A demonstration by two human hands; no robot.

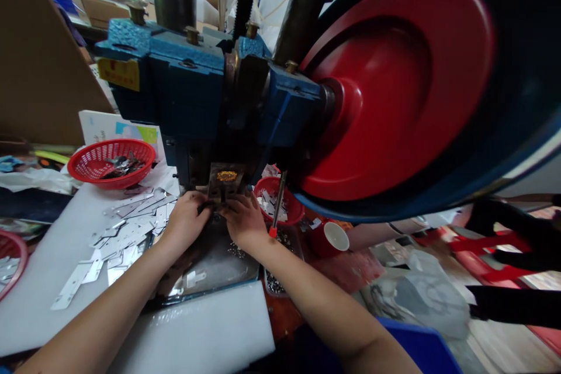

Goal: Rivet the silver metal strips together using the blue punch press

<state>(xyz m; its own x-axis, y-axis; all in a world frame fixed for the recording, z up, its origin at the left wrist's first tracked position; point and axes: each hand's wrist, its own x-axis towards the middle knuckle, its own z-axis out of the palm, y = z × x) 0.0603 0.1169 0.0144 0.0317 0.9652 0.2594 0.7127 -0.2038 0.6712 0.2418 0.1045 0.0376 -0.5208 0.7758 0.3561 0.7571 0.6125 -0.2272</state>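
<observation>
A blue punch press [197, 87] with a big red flywheel [394, 87] fills the view. My left hand [186, 219] and my right hand [243, 219] meet under the press head, at the die [225, 178] with a brass mark. Both hands have their fingers curled together around something small at the die that I cannot make out. Flat shiny metal strips [127, 231] lie scattered just left of my left hand. A metal tray [214, 266] sits below my hands.
A red basket [111, 160] with metal pieces stands at the left, another red basket [276, 201] right of my right hand. A red-handled tool [276, 210] leans there. A red cup [331, 238], white foam sheet [205, 333] and blue bin [421, 345] lie nearer.
</observation>
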